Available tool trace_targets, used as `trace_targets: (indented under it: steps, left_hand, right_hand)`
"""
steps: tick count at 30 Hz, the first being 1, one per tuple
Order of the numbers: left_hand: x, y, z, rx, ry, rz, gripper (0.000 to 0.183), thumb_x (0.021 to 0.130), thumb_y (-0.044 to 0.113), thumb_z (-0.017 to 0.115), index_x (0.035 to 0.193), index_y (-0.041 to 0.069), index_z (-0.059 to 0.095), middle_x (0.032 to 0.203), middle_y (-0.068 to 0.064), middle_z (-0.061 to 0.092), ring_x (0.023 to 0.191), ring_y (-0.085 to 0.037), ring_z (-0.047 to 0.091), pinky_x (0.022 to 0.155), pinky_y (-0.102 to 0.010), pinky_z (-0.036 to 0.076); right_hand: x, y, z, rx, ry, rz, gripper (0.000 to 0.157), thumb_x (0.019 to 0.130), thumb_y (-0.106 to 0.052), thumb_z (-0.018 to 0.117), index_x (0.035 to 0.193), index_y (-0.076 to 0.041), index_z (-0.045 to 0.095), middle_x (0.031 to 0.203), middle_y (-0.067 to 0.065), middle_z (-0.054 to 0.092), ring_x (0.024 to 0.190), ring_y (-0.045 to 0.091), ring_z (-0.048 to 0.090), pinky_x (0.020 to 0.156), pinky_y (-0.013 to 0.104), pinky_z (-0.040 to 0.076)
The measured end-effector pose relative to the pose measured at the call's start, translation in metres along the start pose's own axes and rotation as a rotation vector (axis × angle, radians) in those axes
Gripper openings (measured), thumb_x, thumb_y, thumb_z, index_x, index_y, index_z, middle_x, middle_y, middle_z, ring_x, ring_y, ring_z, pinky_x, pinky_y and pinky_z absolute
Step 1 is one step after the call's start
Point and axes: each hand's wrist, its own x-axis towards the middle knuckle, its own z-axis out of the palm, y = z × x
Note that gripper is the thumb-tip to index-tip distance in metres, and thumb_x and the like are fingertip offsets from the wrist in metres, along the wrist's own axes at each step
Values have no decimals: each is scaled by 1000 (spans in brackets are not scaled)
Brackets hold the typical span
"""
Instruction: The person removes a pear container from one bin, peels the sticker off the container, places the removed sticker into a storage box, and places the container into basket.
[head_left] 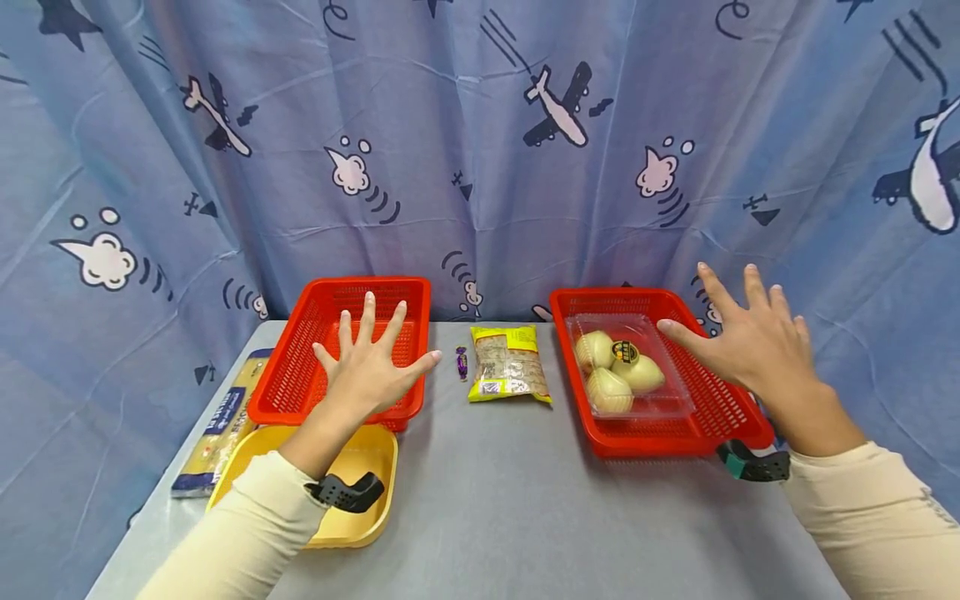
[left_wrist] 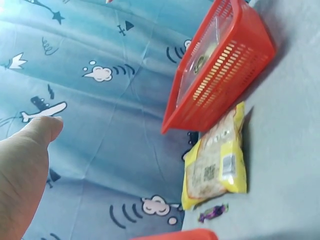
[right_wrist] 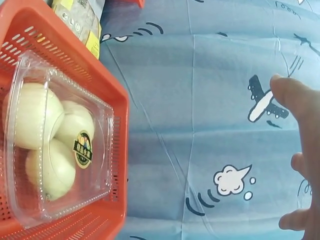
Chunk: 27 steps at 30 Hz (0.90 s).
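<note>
My left hand (head_left: pixel 367 371) is held with fingers spread over the left red basket (head_left: pixel 306 287), holding nothing. My right hand (head_left: pixel 753 337), also spread and holding nothing, hovers by the right side of the other red basket (head_left: pixel 731 429). Inside that basket lies a clear plastic box (right_wrist: pixel 102 165) with several pale round fruits (head_left: pixel 637 373) and a black-and-gold sticker. Between the baskets lie a yellow-edged packaged food bag (head_left: pixel 512 362) and a small purple wrapped candy (head_left: pixel 462 363). In the left wrist view only the thumb (left_wrist: pixel 42 132) of that hand shows.
A yellow plastic basin (head_left: pixel 382 479) stands in front of the left basket, partly under my left forearm. A long yellow-and-blue package (head_left: pixel 225 417) lies along the table's left edge. A blue patterned curtain (head_left: pixel 465 150) hangs behind the grey table (head_left: pixel 510 500).
</note>
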Motion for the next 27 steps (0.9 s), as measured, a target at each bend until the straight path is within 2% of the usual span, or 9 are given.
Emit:
trace_targets:
  steps: [8, 14, 27]
  left_hand:
    - [2, 17, 10, -31, -21, 23, 95, 77, 86, 36, 155, 37, 13, 161, -5, -9, 142, -42, -6, 97, -74, -10]
    - [3, 31, 19, -64, -5, 54, 92, 78, 83, 40, 154, 41, 12, 161, -2, -7, 143, -40, -4, 99, -74, -6]
    - [1, 63, 38, -101, 14, 113, 89, 79, 78, 47, 154, 39, 17, 161, -1, -2, 143, -38, 0, 100, -73, 0]
  right_hand:
    - [0, 11, 5, 10, -5, 18, 98, 83, -75, 44, 155, -26, 1, 151, 35, -7, 131, 63, -2, 92, 79, 9]
    - [0, 18, 10, 12, -7, 20, 99, 83, -75, 46, 156, -25, 1, 151, 35, -6, 130, 63, 0, 92, 79, 11]
    - [-4, 30, 20, 24, -13, 34, 98, 84, -73, 46, 156, -23, 2, 151, 37, -2, 130, 63, 4, 87, 80, 17]
